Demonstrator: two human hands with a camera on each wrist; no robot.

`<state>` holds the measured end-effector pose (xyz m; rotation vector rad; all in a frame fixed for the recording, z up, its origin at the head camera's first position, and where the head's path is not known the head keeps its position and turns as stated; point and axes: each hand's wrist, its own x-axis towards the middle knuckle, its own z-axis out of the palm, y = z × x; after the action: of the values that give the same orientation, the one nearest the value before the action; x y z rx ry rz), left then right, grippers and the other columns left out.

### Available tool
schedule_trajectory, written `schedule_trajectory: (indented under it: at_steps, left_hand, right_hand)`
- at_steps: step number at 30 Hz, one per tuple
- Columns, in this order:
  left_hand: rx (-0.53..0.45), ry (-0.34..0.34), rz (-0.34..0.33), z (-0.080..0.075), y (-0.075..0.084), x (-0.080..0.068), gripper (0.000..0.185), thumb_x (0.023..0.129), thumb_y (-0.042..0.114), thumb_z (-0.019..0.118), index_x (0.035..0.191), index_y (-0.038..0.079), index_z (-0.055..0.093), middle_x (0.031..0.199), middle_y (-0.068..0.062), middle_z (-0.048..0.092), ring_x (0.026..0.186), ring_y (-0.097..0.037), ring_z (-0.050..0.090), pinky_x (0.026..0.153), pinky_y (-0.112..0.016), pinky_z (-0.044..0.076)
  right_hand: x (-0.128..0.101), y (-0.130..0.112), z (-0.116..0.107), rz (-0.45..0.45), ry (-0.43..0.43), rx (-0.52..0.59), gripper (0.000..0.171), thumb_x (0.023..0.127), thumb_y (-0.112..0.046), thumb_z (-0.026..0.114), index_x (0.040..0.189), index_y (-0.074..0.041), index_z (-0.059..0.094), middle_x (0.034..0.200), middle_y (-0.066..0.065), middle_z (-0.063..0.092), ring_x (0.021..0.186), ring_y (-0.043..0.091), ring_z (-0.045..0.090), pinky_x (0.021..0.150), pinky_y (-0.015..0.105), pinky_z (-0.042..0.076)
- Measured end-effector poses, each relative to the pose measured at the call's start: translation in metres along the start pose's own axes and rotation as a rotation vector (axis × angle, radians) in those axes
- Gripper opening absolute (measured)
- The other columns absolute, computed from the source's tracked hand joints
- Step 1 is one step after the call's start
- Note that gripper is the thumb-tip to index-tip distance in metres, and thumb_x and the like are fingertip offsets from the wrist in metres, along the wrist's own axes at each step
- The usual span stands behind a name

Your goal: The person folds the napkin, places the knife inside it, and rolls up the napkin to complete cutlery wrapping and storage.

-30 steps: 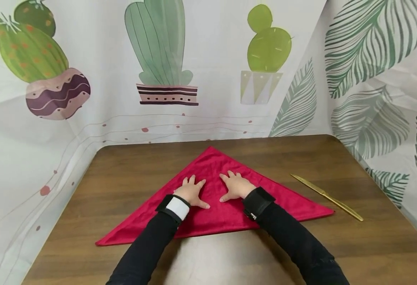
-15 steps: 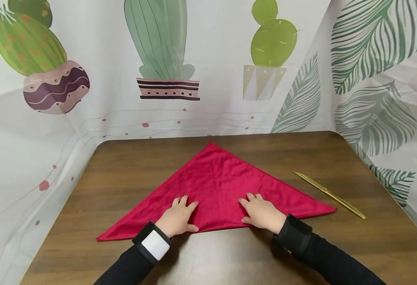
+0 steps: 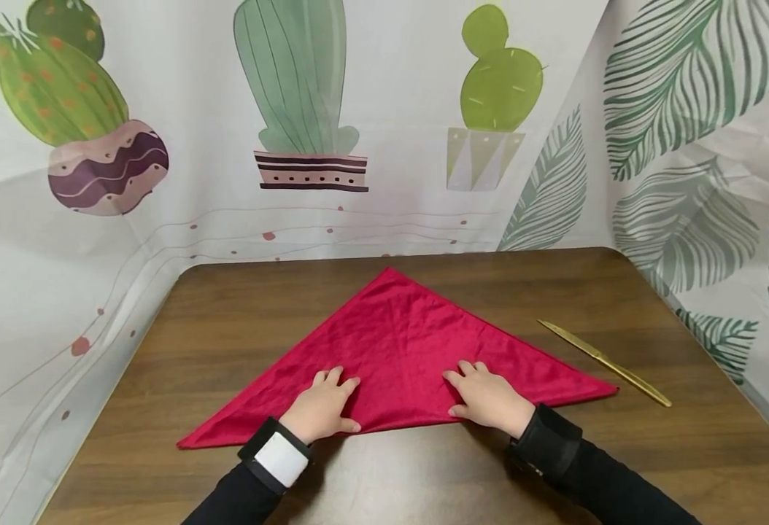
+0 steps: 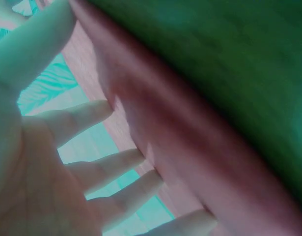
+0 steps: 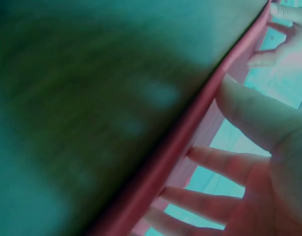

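Observation:
A red cloth napkin point(image 3: 397, 328) lies folded into a large triangle, its point away from me and its long folded edge towards me. My left hand point(image 3: 319, 410) rests on it left of the middle, fingers spread and thumb at the near edge. Right of the middle my right hand point(image 3: 492, 397) touches the cloth in much the same way. In the left wrist view the fingertips of the left hand point(image 4: 33, 162) press on the cloth beside its rounded fold point(image 4: 190, 132). The right wrist view has the right thumb point(image 5: 249, 110) against the folded edge.
A gold table knife point(image 3: 601, 359) lies slanted on the wooden table point(image 3: 253, 292), just beyond the napkin's right corner. Behind the table hangs a white curtain point(image 3: 404, 109) printed with cacti and leaves.
Both hands have slid from the middle of the napkin towards me and farther apart, to its near edge. In the last half second they have barely moved. The knife stays put.

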<state>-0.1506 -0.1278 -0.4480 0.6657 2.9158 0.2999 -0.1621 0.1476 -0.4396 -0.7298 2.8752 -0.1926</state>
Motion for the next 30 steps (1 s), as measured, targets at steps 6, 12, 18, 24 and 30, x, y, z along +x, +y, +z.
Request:
schedule_trajectory:
  at_steps: [6, 12, 18, 24, 30]
  left_hand:
    - [-0.015, 0.03, -0.068, -0.001, -0.021, -0.016, 0.065, 0.061, 0.03, 0.079, 0.115, 0.002, 0.055, 0.116, -0.024, 0.044, 0.103, -0.041, 0.04, 0.065, -0.048, 0.047]
    - [-0.005, 0.066, -0.155, -0.009, -0.049, -0.041, 0.065, 0.059, 0.028, 0.08, 0.112, 0.0, 0.055, 0.109, -0.024, 0.047, 0.096, -0.041, 0.043, 0.069, -0.048, 0.045]
    - [-0.038, 0.052, -0.263, -0.018, -0.076, -0.065, 0.062, 0.057, 0.028, 0.081, 0.105, -0.001, 0.054, 0.091, -0.02, 0.045, 0.081, -0.036, 0.045, 0.063, -0.049, 0.045]
    - [-0.098, 0.025, -0.322, -0.024, -0.101, -0.082, 0.05, 0.058, 0.025, 0.081, 0.089, 0.0, 0.051, 0.08, -0.015, 0.045, 0.072, -0.033, 0.049, 0.061, -0.048, 0.044]
    - [-0.129, -0.017, -0.354, -0.028, -0.123, -0.095, 0.047, 0.057, 0.025, 0.081, 0.082, 0.003, 0.048, 0.075, -0.01, 0.047, 0.072, -0.026, 0.05, 0.061, -0.043, 0.043]
  right_hand:
    - [-0.015, 0.023, 0.0, 0.013, 0.062, 0.013, 0.054, 0.067, -0.029, 0.076, 0.11, -0.003, 0.057, 0.102, 0.014, 0.051, 0.093, 0.033, 0.049, 0.062, 0.045, 0.047]
    - [-0.037, 0.061, -0.002, 0.064, 0.113, 0.019, 0.048, 0.065, -0.027, 0.076, 0.101, -0.002, 0.057, 0.096, 0.016, 0.052, 0.087, 0.034, 0.051, 0.062, 0.044, 0.046]
    - [-0.059, 0.097, -0.008, 0.127, 0.106, 0.051, 0.034, 0.064, -0.024, 0.077, 0.083, -0.006, 0.054, 0.079, 0.008, 0.048, 0.071, 0.026, 0.05, 0.058, 0.037, 0.043]
    - [-0.078, 0.126, -0.009, 0.159, 0.135, 0.072, 0.029, 0.066, -0.016, 0.075, 0.072, -0.007, 0.048, 0.068, 0.003, 0.043, 0.061, 0.017, 0.044, 0.053, 0.032, 0.037]
    - [-0.086, 0.142, -0.008, 0.166, 0.129, 0.114, 0.025, 0.067, -0.011, 0.072, 0.068, -0.006, 0.048, 0.063, 0.0, 0.043, 0.057, 0.014, 0.04, 0.053, 0.03, 0.036]
